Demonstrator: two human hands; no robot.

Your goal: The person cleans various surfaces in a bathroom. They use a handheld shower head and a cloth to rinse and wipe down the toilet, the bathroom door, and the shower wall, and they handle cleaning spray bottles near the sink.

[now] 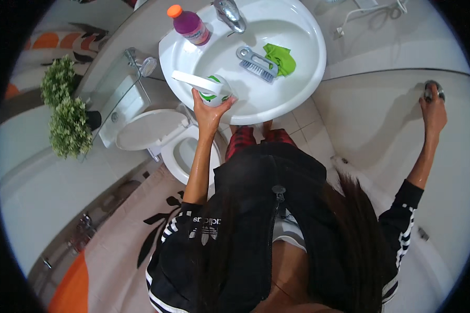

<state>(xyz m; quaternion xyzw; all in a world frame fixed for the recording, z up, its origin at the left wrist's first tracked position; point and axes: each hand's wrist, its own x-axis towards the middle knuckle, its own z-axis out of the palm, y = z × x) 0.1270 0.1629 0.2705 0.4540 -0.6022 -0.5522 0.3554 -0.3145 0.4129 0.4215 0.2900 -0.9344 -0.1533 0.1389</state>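
Note:
My left hand (209, 113) grips a white plastic bottle (213, 98) with green markings above the near left rim of the washbasin (274, 114). The bottle's long white top part points left; its base is hidden. Far to the right, my right hand (434, 111) has its fingers on a round metal door knob (434, 89) on a pale door (376, 105). In the basin lie a grey scrub brush (258, 64), bristles towards me, and a crumpled green cloth (281, 58) touching its end.
A purple bottle with an orange cap (190, 27) stands on the basin's back left rim, beside the chrome faucet (231, 16). Left of me is a toilet (184, 152) with its lid raised. Leafy potted plants (68, 125) stand on a glass shelf. A white cable (348, 19) hangs at upper right.

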